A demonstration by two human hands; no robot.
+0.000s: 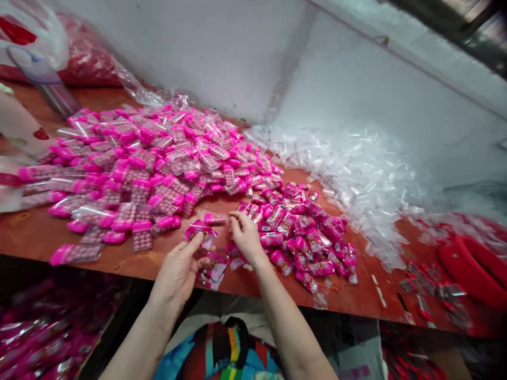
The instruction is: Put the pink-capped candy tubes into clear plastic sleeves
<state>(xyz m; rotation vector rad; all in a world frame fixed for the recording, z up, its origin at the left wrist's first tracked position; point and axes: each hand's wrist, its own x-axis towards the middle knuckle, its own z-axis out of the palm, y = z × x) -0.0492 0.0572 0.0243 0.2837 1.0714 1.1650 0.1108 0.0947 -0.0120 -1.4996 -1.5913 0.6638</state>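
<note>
Over the front edge of the table, my left hand (179,266) pinches a pink printed plastic sleeve (197,229) between thumb and fingers. My right hand (247,238) grips the end of a small clear candy container (215,218) with a pink cap, slightly blurred, lying sideways just above the sleeve. More flat pink sleeves (214,270) lie on the table below my hands. A large heap of pink-capped containers (158,153) filled with pink balls spreads to the left. Right of my right hand is a pile of containers in shiny printed sleeves (304,232).
Clear empty plastic cases (352,174) are heaped against the wall at the right. A red basin (475,269) and small red-and-clear pieces (431,290) lie far right. A tumbler (55,89) stands back left. Below the table is a box of pink packs (51,327).
</note>
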